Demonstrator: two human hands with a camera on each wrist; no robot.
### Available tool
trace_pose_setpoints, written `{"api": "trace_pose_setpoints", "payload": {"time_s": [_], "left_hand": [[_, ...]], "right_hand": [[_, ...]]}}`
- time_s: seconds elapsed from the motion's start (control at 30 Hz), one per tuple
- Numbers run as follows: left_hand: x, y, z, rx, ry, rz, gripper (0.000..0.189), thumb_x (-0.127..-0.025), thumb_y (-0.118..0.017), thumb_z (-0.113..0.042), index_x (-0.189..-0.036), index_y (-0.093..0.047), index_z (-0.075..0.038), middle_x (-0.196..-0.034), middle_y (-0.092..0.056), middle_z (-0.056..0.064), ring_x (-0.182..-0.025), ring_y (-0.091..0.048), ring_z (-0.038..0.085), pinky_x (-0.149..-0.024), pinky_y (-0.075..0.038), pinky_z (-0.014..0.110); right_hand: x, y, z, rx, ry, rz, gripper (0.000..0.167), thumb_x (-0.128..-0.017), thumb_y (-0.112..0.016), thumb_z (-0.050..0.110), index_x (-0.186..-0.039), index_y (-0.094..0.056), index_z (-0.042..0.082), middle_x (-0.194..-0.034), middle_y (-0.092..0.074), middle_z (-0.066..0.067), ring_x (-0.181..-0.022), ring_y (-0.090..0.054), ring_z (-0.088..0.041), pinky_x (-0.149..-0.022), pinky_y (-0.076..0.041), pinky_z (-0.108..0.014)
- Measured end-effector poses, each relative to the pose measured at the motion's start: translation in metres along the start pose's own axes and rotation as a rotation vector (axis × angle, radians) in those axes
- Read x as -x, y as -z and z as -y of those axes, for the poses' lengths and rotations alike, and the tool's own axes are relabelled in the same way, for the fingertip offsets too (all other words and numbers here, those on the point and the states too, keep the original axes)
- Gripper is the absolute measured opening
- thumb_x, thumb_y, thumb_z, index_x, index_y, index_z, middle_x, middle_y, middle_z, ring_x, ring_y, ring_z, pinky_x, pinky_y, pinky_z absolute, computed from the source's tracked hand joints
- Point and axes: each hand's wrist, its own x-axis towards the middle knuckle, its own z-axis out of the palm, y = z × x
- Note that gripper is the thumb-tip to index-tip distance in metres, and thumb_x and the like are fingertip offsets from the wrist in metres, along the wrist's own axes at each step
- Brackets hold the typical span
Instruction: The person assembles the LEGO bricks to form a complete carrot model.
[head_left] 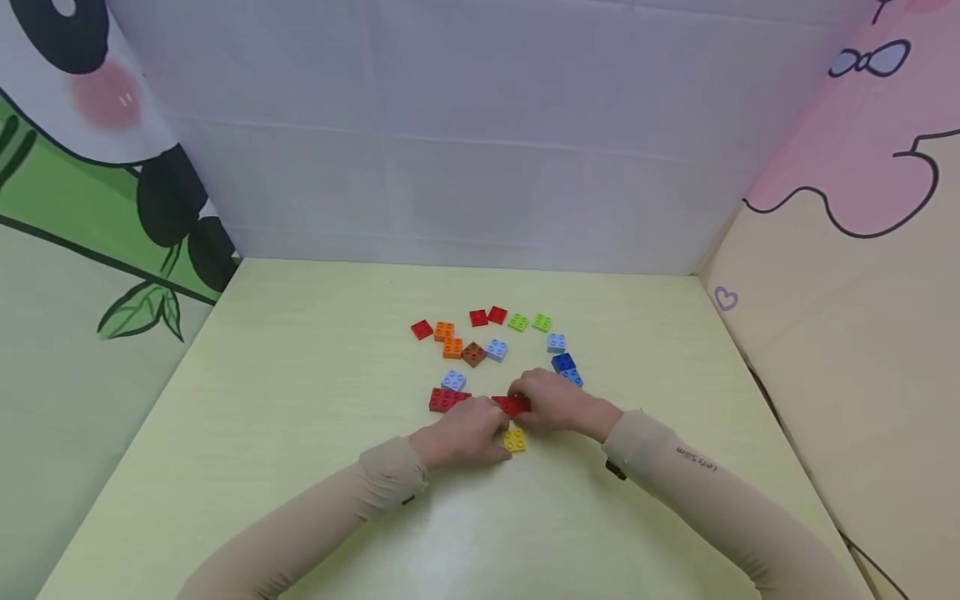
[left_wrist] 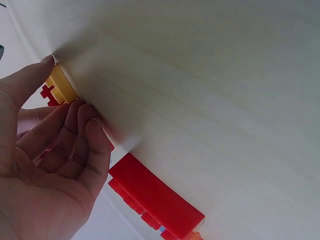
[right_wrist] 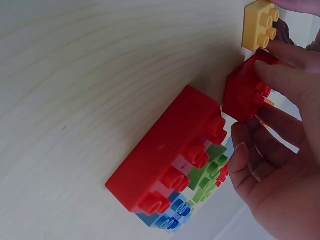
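2 bricks in hand. Right hand [head_left: 555, 402] grips a red brick [right_wrist: 242, 92], thumb on the near side, fingers curled on the other. Left hand [head_left: 468, 433] pinches a yellow brick [head_left: 513, 440] between thumb and fingers. Red sits between the hands, yellow just on the near side of it, both low over the table [head_left: 315, 350]. Can't tell if those 2 touch.

Long red brick [right_wrist: 165, 150] sits studs up just beside the right hand, per right wrist view. Another, the left-side red brick [head_left: 446, 400], lies by the left hand, with a light blue brick [head_left: 453, 380] right behind it.

Far side: 3 flat red pieces [head_left: 478, 318], 2 orange bricks [head_left: 444, 332] at the left, brown brick [head_left: 473, 354] near them, then 2 green bricks [head_left: 517, 322]. Dark blue brick [head_left: 562, 362] beyond the right wrist, mid-blue brick [head_left: 573, 377] next to it.
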Motion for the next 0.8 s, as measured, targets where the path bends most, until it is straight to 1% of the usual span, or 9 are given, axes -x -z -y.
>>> {"api": "trace_pose_setpoints", "payload": {"time_s": [0.1,0.23,0.4,0.57,0.67,0.8], "left_hand": [[0.001,0.001,0.001,-0.005,0.01,0.004,0.019,-0.079,-0.078,-0.03,-0.086,-0.069,-0.015,-0.058,-0.052,-0.009,-0.057,-0.048,0.009,-0.056,-0.04,0.024],[0.001,0.002,0.002,-0.007,0.028,0.012,0.021,-0.08,-0.078,-0.03,-0.091,-0.071,-0.014,-0.062,-0.054,-0.011,-0.06,-0.05,0.009,-0.06,-0.042,0.024],[0.001,0.005,0.002,-0.011,0.056,0.019,0.022,-0.081,-0.077,-0.03,-0.093,-0.07,-0.013,-0.064,-0.054,-0.009,-0.062,-0.05,0.011,-0.061,-0.043,0.025],[0.0,0.006,0.002,0.015,0.08,0.011,0.026,-0.08,-0.078,-0.029,-0.096,-0.071,-0.01,-0.064,-0.055,-0.009,-0.061,-0.05,0.011,-0.061,-0.043,0.025],[-0.001,0.006,0.001,0.034,0.098,0.012,0.025,-0.079,-0.078,-0.027,-0.096,-0.072,-0.009,-0.062,-0.055,-0.007,-0.059,-0.049,0.011,-0.059,-0.043,0.025],[-0.003,0.007,0.0,0.059,0.135,0.018,0.025,-0.079,-0.078,-0.024,-0.097,-0.072,-0.008,-0.063,-0.056,-0.006,-0.06,-0.051,0.012,-0.059,-0.044,0.025]], "right_hand": [[0.001,0.002,-0.001,0.021,-0.008,-0.01,0.03,-0.086,-0.072,0.025,-0.112,-0.068,0.013,-0.09,-0.058,0.007,-0.081,-0.051,-0.012,-0.072,-0.044,-0.025],[0.002,0.006,-0.002,0.032,-0.015,-0.028,0.032,-0.086,-0.071,0.028,-0.113,-0.067,0.013,-0.091,-0.057,0.007,-0.081,-0.05,-0.011,-0.071,-0.043,-0.025],[0.009,0.014,-0.004,0.064,-0.016,-0.056,0.032,-0.085,-0.072,0.03,-0.112,-0.067,0.013,-0.093,-0.058,0.007,-0.081,-0.049,-0.01,-0.071,-0.043,-0.024],[0.018,0.019,-0.004,0.081,-0.018,-0.061,0.031,-0.084,-0.074,0.028,-0.111,-0.068,0.013,-0.094,-0.059,0.006,-0.081,-0.049,-0.011,-0.071,-0.044,-0.025],[0.024,0.021,-0.003,0.088,-0.019,-0.054,0.033,-0.083,-0.075,0.027,-0.111,-0.068,0.013,-0.095,-0.059,0.005,-0.082,-0.049,-0.01,-0.072,-0.044,-0.024],[0.03,0.022,-0.001,0.109,-0.008,-0.053,0.033,-0.082,-0.076,0.026,-0.112,-0.068,0.014,-0.096,-0.06,0.006,-0.083,-0.049,-0.009,-0.072,-0.043,-0.022]]}}
